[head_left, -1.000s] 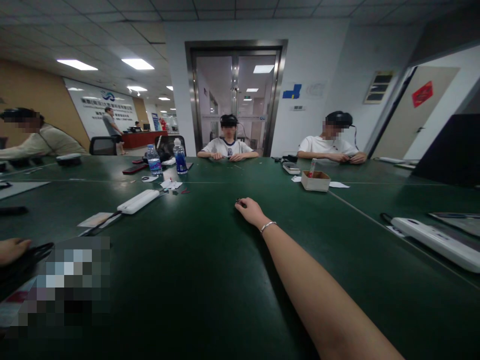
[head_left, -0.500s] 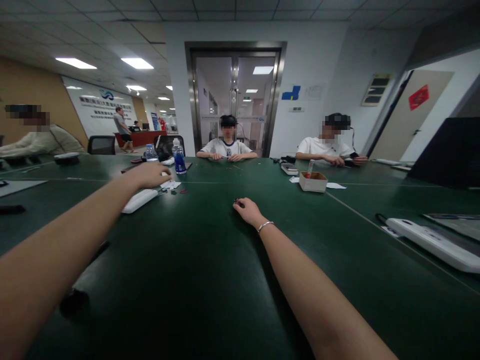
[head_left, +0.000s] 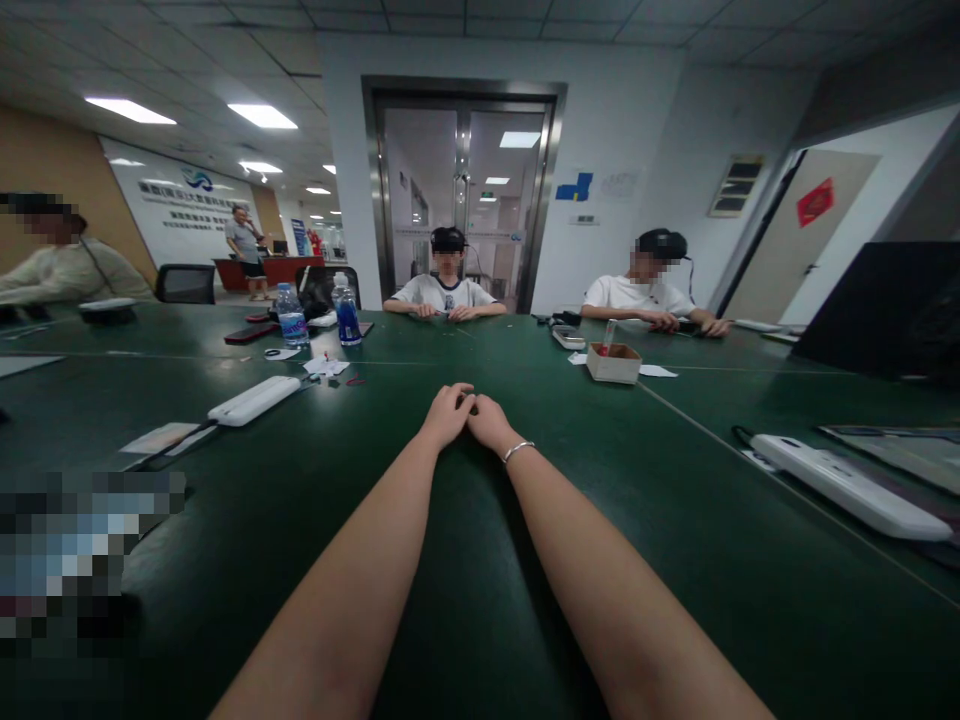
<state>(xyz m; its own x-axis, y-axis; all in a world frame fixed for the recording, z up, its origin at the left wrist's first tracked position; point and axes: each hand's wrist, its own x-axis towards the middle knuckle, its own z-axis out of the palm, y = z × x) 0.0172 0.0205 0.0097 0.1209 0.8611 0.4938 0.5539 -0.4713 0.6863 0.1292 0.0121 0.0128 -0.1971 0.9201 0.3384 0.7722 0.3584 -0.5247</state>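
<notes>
My left hand [head_left: 448, 412] and my right hand [head_left: 491, 421] rest side by side on the dark green table [head_left: 465, 560], about at its middle. Their curled fingertips touch each other. A thin silver bracelet [head_left: 517, 451] circles my right wrist. Both forearms stretch straight out from me across the tabletop. Anything between or under the fingertips is hidden, so I cannot tell whether either hand holds something.
A white power strip [head_left: 253, 400] lies to the left, another power strip [head_left: 840, 485] to the right. Two water bottles [head_left: 346, 318] and a small cardboard box [head_left: 613, 362] stand farther back. Two people sit at the far edge, a third at the left. A dark laptop [head_left: 877, 310] stands at the right.
My left arm swung from the far left, past the white power strip, to the middle, and its fingertips now meet my right hand. The small dark object at my right fingertips no longer shows.
</notes>
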